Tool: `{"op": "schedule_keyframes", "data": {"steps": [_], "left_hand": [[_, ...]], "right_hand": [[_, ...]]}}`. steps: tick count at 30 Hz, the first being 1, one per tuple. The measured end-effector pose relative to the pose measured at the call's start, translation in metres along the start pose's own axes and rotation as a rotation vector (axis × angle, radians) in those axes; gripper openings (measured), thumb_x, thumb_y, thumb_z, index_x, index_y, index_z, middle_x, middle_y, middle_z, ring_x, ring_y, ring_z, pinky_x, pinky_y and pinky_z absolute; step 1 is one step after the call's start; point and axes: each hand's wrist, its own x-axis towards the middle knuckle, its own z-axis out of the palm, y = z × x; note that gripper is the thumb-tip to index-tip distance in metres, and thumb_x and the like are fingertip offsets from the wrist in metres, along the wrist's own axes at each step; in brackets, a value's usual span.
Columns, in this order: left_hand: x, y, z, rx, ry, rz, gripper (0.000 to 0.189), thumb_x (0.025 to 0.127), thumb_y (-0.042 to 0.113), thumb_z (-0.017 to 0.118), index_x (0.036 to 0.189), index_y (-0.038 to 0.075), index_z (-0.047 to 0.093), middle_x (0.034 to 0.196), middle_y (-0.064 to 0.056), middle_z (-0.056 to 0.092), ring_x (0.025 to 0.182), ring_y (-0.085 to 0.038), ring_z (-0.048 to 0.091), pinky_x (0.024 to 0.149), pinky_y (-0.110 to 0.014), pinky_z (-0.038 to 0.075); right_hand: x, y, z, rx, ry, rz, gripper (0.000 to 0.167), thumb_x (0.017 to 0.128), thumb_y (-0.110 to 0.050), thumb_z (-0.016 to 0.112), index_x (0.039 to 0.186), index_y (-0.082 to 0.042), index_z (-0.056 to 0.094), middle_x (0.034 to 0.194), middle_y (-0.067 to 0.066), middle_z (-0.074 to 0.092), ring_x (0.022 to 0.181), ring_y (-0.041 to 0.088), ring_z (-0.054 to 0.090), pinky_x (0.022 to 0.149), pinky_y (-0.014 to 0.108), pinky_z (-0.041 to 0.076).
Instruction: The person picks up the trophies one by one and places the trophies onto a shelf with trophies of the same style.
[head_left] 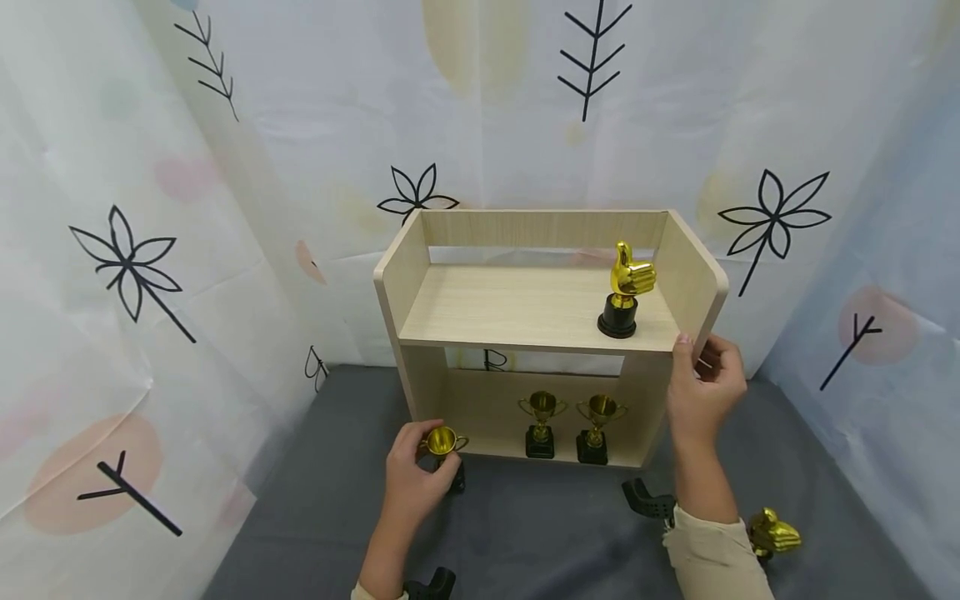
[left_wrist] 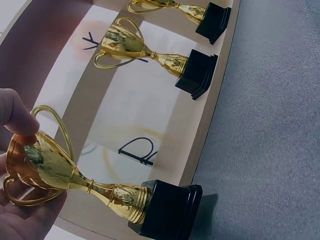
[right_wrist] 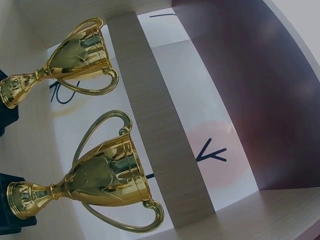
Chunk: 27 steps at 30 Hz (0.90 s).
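My left hand (head_left: pixel 420 475) holds a gold trophy cup (head_left: pixel 442 440) by its bowl, at the front left of a two-tier wooden shelf (head_left: pixel 525 343). In the left wrist view, thumb and fingers sit around the bowl of that trophy cup (left_wrist: pixel 52 162), its black base beside the shelf's front edge. My right hand (head_left: pixel 705 396) grips the shelf's right side panel, thumb in front; part of the fingers is hidden. Two more trophy cups, a middle one (head_left: pixel 542 423) and a right one (head_left: pixel 597 427), stand upright on the lower tier.
A gold thumbs-up trophy (head_left: pixel 630 283) stands on the upper tier at right. Another thumbs-up trophy (head_left: pixel 774 533) is on the grey tabletop (head_left: pixel 555 542) beside the right sleeve, which partly covers it. Patterned cloth (head_left: pixel 315 167) hangs behind and at the sides.
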Motion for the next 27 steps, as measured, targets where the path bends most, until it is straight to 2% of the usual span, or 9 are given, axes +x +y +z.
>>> {"op": "schedule_keyframes", "data": {"steps": [12,21,27], "left_hand": [[0.008,0.002,0.007,-0.025,-0.006,0.004,0.044,0.081,-0.001,0.08,0.124,0.006,0.073,0.117,-0.004,0.067,0.099,-0.017,0.067,0.085,-0.042,0.062],[0.012,0.0,0.015,-0.038,0.004,0.023,0.044,0.081,-0.003,0.08,0.123,0.007,0.073,0.116,-0.006,0.068,0.097,-0.019,0.067,0.084,-0.034,0.062],[0.018,0.0,0.02,-0.041,-0.015,-0.012,0.043,0.082,0.0,0.081,0.123,0.011,0.073,0.116,-0.004,0.067,0.099,-0.017,0.067,0.087,-0.035,0.062]], "right_hand": [[-0.001,-0.003,0.0,0.002,-0.006,0.001,0.034,0.098,-0.024,0.075,0.116,0.005,0.073,0.096,-0.023,0.065,0.088,0.001,0.066,0.075,0.018,0.05],[-0.002,-0.003,-0.001,-0.007,-0.009,0.013,0.034,0.098,-0.025,0.075,0.117,0.004,0.072,0.097,-0.023,0.065,0.089,0.002,0.067,0.076,0.019,0.049],[-0.002,-0.004,0.0,-0.003,-0.006,0.014,0.034,0.097,-0.024,0.075,0.117,0.004,0.073,0.097,-0.023,0.065,0.089,0.002,0.067,0.076,0.019,0.05]]}}
